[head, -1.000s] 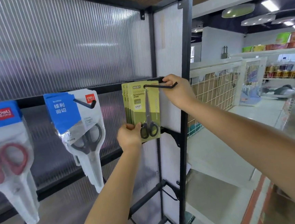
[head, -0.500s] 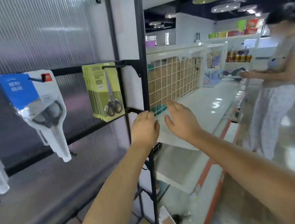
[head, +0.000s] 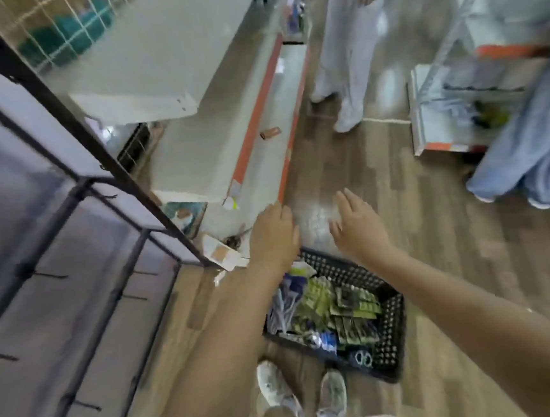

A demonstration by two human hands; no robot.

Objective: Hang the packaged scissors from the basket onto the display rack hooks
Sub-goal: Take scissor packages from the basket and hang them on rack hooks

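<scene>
Far left of the basket (head: 395, 324) stands the black display rack (head: 76, 199), its short hooks (head: 48, 276) jutting out bare on the lower rails. Nothing hangs on the ones in view.

Moving right, here's the left hand (head: 274, 231), hovering above the basket's far-left corner, back of the hand up, fingers loosely together, holding nothing. Its forearm crosses over the basket's left edge and hides part of the contents.

Now the basket itself, a black perforated crate on the wooden floor, just ahead of the person's shoes (head: 303, 395). Inside lies a loose heap of packaged scissors (head: 338, 306): yellow-green cards across the middle and right, bluish-white packs toward the left wall. They overlap at mixed angles, so no single long axis can be read off; the blur does not help.

Right of that, the right hand (head: 356, 224), fingers spread and relaxed, empty too, poised above the basket's far rim.

The key relation: the packs lie below both hands and back toward the body, so the reach looks like down and inward. The right hand appears to have the clearer line to the yellow-green cards; the left sits nearer the bluish packs.

Beyond the basket, a second person's pale trousers (head: 348, 35) stand in the aisle.
</scene>
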